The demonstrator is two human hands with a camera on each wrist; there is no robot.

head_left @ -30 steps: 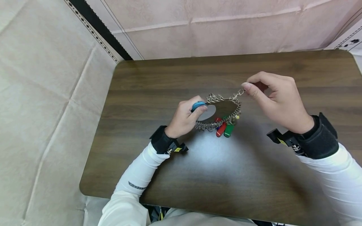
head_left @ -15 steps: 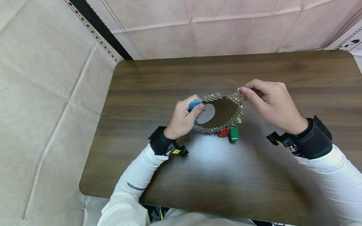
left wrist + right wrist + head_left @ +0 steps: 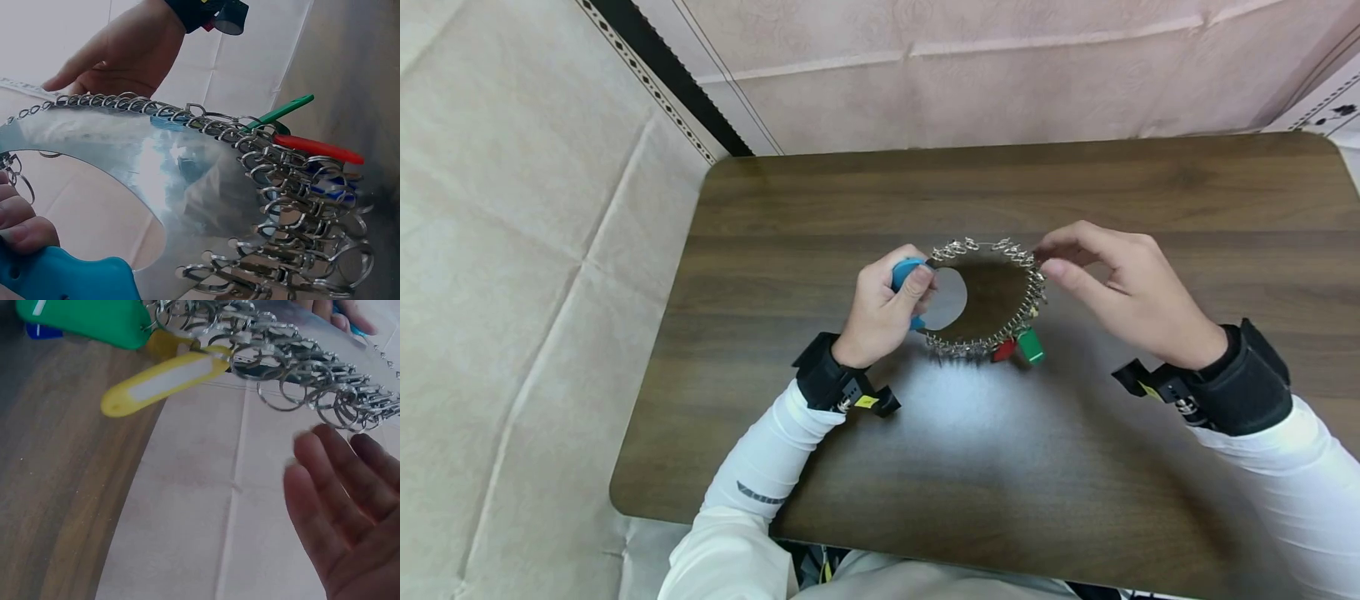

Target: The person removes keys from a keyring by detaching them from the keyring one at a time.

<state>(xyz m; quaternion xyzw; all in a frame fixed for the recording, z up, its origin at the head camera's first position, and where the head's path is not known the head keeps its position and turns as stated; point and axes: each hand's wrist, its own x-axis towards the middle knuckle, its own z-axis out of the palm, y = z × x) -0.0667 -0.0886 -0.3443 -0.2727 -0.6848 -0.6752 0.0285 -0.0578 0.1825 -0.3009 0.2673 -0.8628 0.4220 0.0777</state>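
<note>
My left hand (image 3: 883,308) grips the blue handle (image 3: 69,275) of a round, shiny metal plate (image 3: 206,169). Small metal rings and clasps (image 3: 1033,287) line the plate's edge. My right hand (image 3: 1123,287) is at the right side of the plate, its thumb and fingers slightly parted and close to the rings. In the right wrist view its curved fingertips lie just below the rings; contact is unclear. A green key tag (image 3: 1030,345), a red key tag (image 3: 322,149) and a yellow key tag (image 3: 165,381) hang from the edge. A blue tag (image 3: 334,192) is partly hidden.
The plate is held above a brown wooden table (image 3: 790,217) with rounded corners. Pale creased cloth (image 3: 1045,83) covers the far side and the left side. Each wrist wears a black strap with a small camera (image 3: 1202,375).
The right hand has come down and nearer to the plate; the ring it pinched is no longer visible between its fingers. The left hand has tilted the plate slightly, and the tags have swung right.
</note>
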